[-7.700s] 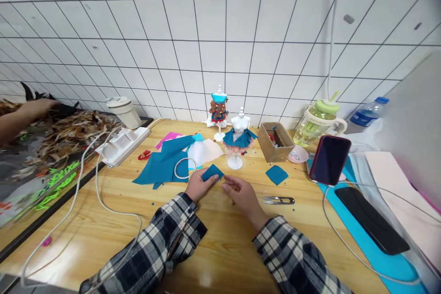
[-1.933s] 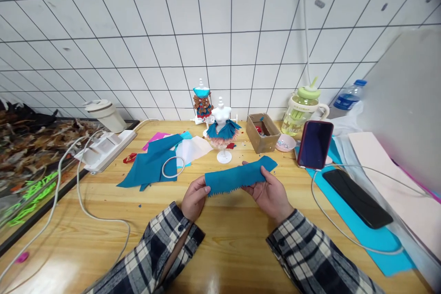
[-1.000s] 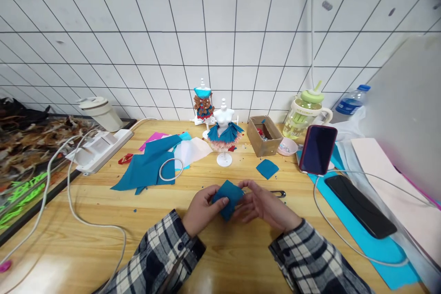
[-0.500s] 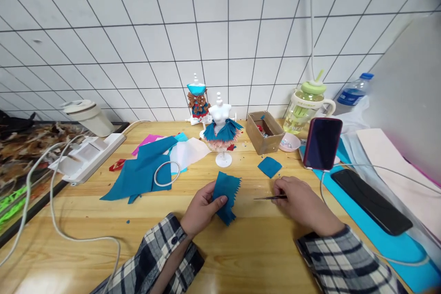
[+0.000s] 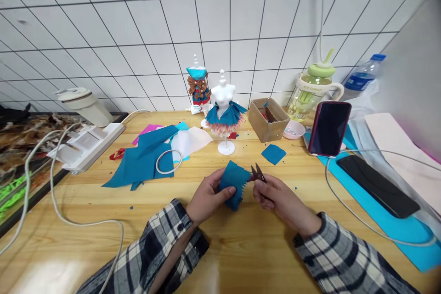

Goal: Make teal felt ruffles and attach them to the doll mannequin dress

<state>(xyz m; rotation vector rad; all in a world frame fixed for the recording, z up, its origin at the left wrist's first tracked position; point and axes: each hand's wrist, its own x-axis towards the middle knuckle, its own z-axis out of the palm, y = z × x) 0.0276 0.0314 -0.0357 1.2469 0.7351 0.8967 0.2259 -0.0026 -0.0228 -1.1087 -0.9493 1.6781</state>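
My left hand point(image 5: 211, 197) pinches a teal piece of fabric point(image 5: 231, 186) between thumb and fingers; its right edge is cut into small jagged teeth. In my right hand point(image 5: 277, 197) is a small pair of scissors point(image 5: 258, 173), blades apart and pointing up, beside the top right corner of the fabric. Behind the hands stands a white mini mannequin point(image 5: 223, 94) wearing a teal and pink frilled skirt point(image 5: 225, 118). A second mini mannequin point(image 5: 198, 85), dressed in teal, brown and red, is farther back. A loose teal square point(image 5: 274, 154) lies right of the first one.
Teal fabric sheets point(image 5: 143, 158) and a white ring point(image 5: 168, 162) lie on the left, near a power strip point(image 5: 89, 149). A cardboard box point(image 5: 268, 120), pink bowl point(image 5: 294, 130), green-lidded jug point(image 5: 312, 89), propped phone point(image 5: 330, 128) and black phone point(image 5: 377, 186) are on the right.
My right hand has moved left and up to the fabric. The scissors have turned from pointing left to pointing up, with blades parted. The whole view has shifted slightly.
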